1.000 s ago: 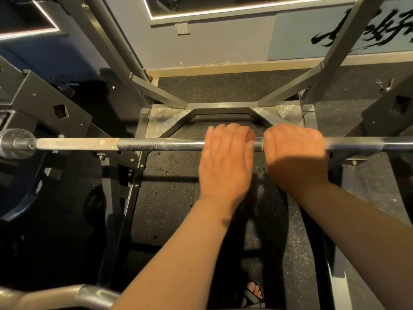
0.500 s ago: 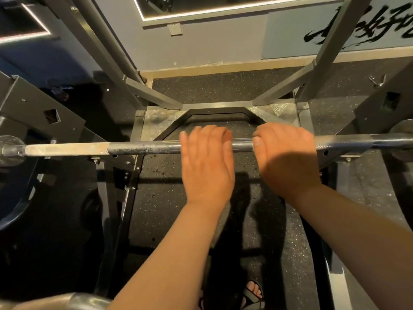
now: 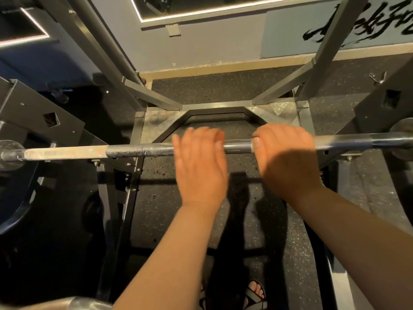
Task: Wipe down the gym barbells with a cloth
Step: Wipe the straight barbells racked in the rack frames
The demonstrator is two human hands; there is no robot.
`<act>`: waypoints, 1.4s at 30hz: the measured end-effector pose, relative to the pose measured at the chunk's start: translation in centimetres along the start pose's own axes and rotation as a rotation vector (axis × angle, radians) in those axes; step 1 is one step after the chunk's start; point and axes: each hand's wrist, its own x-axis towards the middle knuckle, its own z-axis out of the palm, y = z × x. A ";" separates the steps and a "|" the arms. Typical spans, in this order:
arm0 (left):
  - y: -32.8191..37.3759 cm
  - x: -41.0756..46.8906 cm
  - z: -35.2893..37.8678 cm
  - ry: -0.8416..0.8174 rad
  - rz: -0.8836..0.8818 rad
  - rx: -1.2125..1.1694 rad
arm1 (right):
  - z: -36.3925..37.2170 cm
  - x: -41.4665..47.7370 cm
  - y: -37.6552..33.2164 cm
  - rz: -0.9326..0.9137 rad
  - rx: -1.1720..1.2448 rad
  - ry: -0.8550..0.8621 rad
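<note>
Rack of grey steel (image 3: 321,52) takes most of the view. Its 2 slanted uprights go up toward the wall and its base frame lies on the dark rubber floor (image 3: 223,90). The barbell (image 3: 138,151) lies across it from left to right, level, resting on the supports at both sides, so the person can reach it from above without lifting it. I judge this is why it is kept there for wiping: the bar cannot roll away and both hands are free. The left part of the bar looks pale and dull, while the middle part is darker and shiny.

Both hands are on the middle of the bar, near each other but not touching. The right hand (image 3: 288,162) is wrapped around the bar from above, with the fingers curled over the far side and the thumb (image 3: 257,143) on the near side. It seems to hold the bar steady. The left hand (image 3: 201,171) is blurred. Its fingers lie close together across the top of the bar, almost straight, palm down, not closed around it. No cloth is visible anywhere; if 1 is under the left palm, I cannot tell. So I cannot confirm the wiping itself, only a flat hand laid on the steel.

Low in the view, between the forearms, 1 foot in a black sandal (image 3: 257,291) stands on the floor.
</note>
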 end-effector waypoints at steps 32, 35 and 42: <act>-4.3 0.9 -1.7 0.072 -0.131 -0.074 | 1.2 -1.3 -0.8 0.210 0.059 -0.051; -1.5 0.7 -1.0 0.093 -0.240 -0.104 | 1.1 -1.2 -1.3 0.236 0.092 -0.027; -4.0 0.3 -1.2 0.020 0.034 -0.028 | 1.2 -0.9 -2.6 0.297 0.095 0.051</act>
